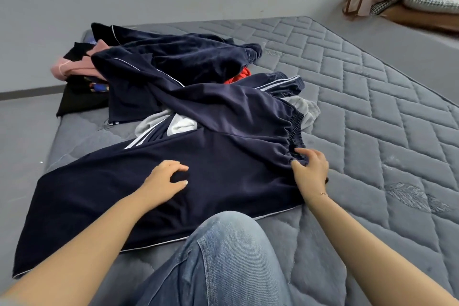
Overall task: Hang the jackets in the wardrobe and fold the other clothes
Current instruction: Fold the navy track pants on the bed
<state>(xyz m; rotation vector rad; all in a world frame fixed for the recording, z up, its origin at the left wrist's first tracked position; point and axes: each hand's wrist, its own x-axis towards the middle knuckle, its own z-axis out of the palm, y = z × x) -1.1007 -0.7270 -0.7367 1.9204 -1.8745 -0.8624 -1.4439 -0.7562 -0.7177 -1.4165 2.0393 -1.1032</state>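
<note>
Both of your hands are on the navy track pants (154,196) spread across the grey mattress (372,112) before your knee, your right hand (311,169) grasping the gathered elastic waistband, your left hand (165,181) pinching a fold of fabric mid-leg, other clothes (173,62) heaped behind.

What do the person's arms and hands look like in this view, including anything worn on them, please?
Both forearms are bare, with no sleeves in view. The left hand shows no rings and no watch. The right hand has a thin bracelet at the wrist, a fine chain by the look of it. No gloves on either hand. Below the arms, a knee in blue jeans shows.
</note>
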